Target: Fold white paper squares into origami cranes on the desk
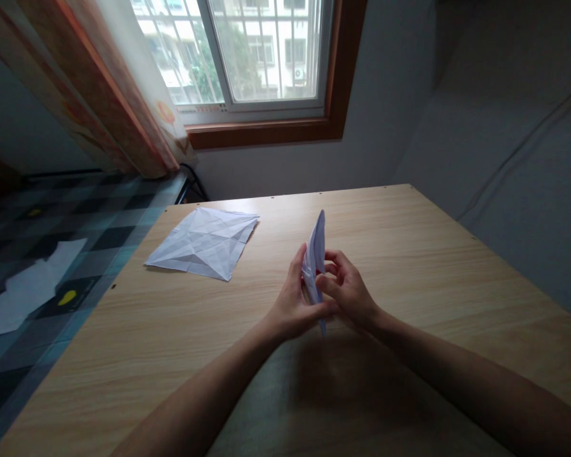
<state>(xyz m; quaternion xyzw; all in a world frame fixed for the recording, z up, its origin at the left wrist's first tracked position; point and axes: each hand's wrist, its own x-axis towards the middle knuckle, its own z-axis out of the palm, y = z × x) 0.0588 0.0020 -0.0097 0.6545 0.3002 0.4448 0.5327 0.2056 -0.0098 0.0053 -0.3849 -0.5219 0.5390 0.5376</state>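
Your left hand [292, 304] and right hand [347, 292] meet above the table [433, 254], folded paper [315, 254] upright between them. A flat sheet [203, 243] lies on it, beyond and left of them.

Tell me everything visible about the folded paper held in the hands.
The folded paper is white and thin, folded flat into a narrow pointed shape. It stands nearly upright, edge-on to the camera, one tip up and the other down, over the wooden table. The left hand pinches it from one side and the right hand from the other.
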